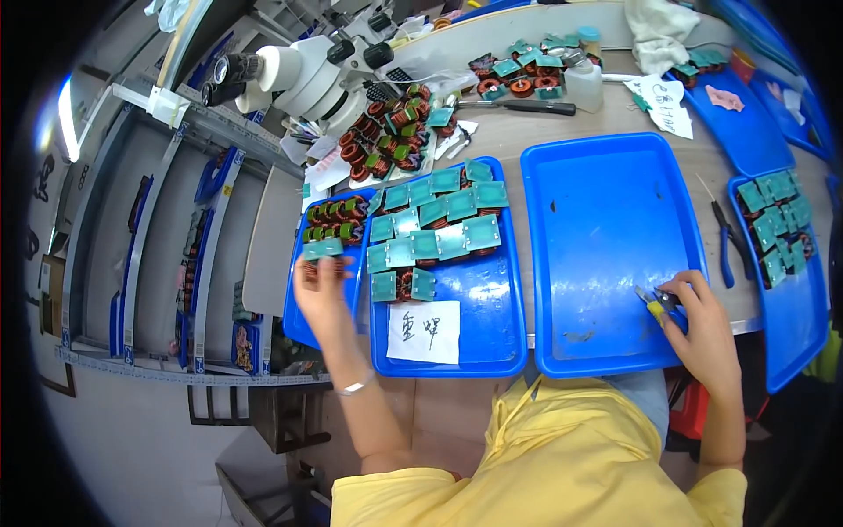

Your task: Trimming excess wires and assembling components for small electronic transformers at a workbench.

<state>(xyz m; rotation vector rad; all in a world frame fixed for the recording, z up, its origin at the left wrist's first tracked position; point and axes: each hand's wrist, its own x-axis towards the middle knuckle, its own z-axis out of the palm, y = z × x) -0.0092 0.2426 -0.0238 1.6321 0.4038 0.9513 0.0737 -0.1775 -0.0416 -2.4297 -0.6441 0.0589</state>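
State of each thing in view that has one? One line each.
Left hand: fingers closed on green-board coil
Right hand: fingers closed on yellow-handled tool; open or shut unclear
Left blue tray: partly filled
Middle blue tray: partly filled
Large blue tray: dark specks inside
Paper sheet: handwritten, lying in middle blue tray
Blue-handled pliers: lying, unheld
Microscope: standing; power unclear

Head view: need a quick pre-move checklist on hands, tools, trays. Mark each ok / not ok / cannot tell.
1. Left hand has the green-board coil: ok.
2. Right hand holds the yellow-and-black tool: ok.
3. Blue tray under the right hand free of marks: not ok, dark marks on its floor.
4. Blue-handled pliers outside that tray: ok, just right of it.
5. Solder joints on the held coil sound: cannot tell, too small.
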